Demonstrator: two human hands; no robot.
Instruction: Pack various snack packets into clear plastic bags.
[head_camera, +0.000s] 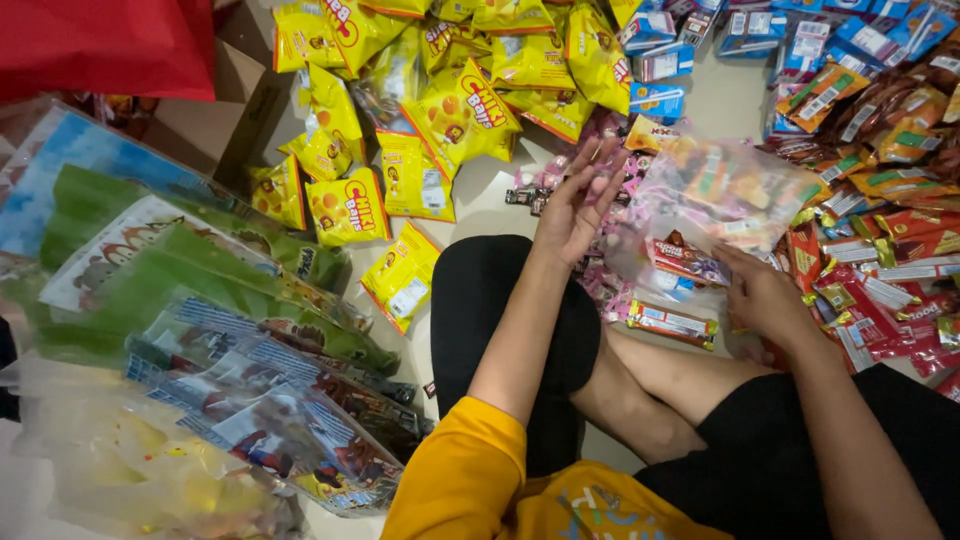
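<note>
the right hand (765, 295) has its fingers clamped on the edge of a clear plastic bag (730, 190) of snacks, over the floor (480, 200). left hand (578, 200) fingers apart, nearly touching small pink candies (610, 185). the bag looks light, soft, slippery; best gripped at its rim.

Clear plastic bag (735, 190): thin, crinkled film, glossy with glare, its contents showing through. Yellow snack packets (460, 115): shiny printed foil-like plastic. Red wrappers (880, 300): glossy, smooth plastic with reflective patches. Stacked gift bags (200, 330): transparent glossy film over printed paper-like sheets. Cardboard box (215, 125): matt brown. Orange sleeve (460, 470): soft matt cloth.
</note>
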